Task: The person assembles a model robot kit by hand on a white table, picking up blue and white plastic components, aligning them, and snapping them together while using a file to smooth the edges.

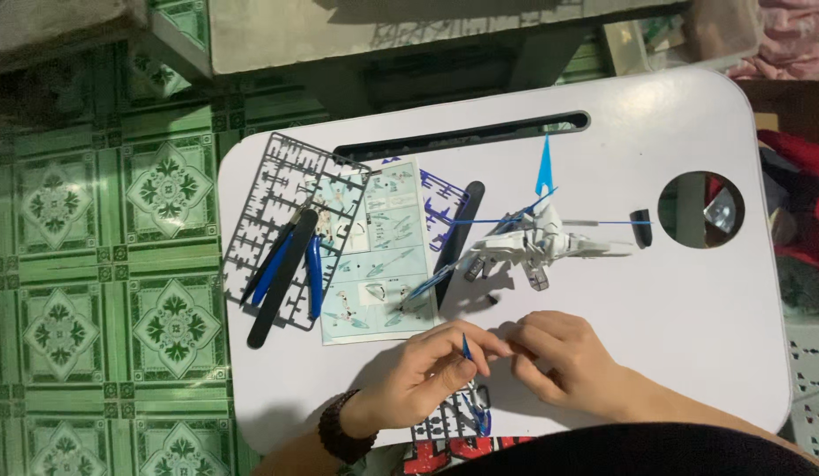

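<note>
My left hand and my right hand meet at the near edge of a white lap table. Between their fingertips they pinch a small thin blue plastic part. Just beyond the hands stands a white and blue model figure with a long blue blade pointing away. A dark bead bracelet circles my left wrist. Under my left hand a parts frame with blue pieces sticks out over the table edge.
On the table's left lie a grey parts frame, blue-handled nippers, a black file, an instruction sheet and a second black tool. A round cup hole sits at right. Green patterned floor tiles spread left.
</note>
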